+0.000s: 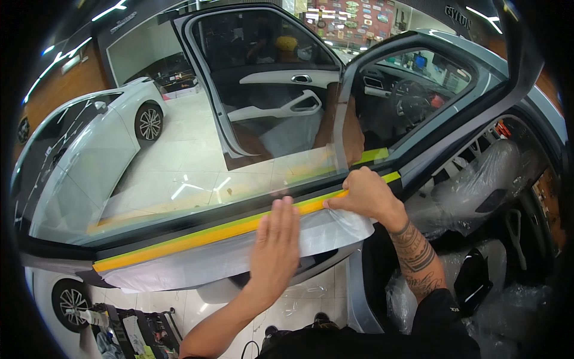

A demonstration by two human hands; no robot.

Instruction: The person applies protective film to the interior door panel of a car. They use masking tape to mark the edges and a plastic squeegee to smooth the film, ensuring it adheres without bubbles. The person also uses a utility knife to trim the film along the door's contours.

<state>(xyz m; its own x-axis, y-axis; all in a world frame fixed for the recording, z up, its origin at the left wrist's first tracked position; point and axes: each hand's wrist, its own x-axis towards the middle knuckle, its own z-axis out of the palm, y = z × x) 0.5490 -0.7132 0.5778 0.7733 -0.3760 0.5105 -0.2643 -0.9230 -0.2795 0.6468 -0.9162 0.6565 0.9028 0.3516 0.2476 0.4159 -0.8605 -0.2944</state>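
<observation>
A car door's window glass point(227, 203) stretches in front of me, with a dark seal along its lower edge. Along that seal runs a band of orange masking tape point(197, 239), showing a yellow-green strip at its upper edge. Whitish translucent sheeting point(179, 266) hangs from the tape over the inner door panel. My left hand point(276, 245) lies flat against tape and sheeting, fingers straight and close together, slightly blurred. To its right, my right hand point(365, 194) is curled, thumb and fingers pinching the tape near the sheeting's right end; the fingertips are partly hidden.
Another open car door point(263, 78) stands beyond the glass. On the left is a white car point(89, 149). Plastic-wrapped seats point(478, 179) and a steering wheel point(412, 99) lie to my right. A tool cart point(140, 329) stands at the lower left on the tiled floor point(203, 305).
</observation>
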